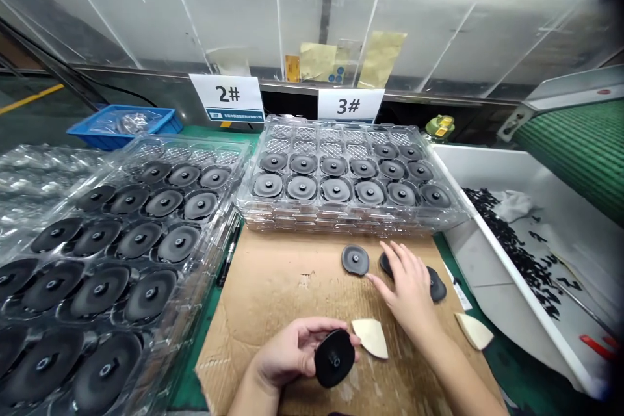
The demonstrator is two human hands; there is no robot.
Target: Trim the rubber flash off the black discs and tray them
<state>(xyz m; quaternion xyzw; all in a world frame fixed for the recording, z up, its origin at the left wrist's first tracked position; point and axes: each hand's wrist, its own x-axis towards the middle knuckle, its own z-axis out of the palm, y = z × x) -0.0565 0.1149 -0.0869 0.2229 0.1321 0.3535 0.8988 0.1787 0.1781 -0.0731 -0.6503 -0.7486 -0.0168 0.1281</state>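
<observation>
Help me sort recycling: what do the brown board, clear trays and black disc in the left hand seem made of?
Brown board: likely cardboard, matte, scuffed and papery. Clear trays: probably moulded plastic, glossy, see-through with bright glints. Black disc: perhaps plastic or rubber, smooth, evenly dark.
</observation>
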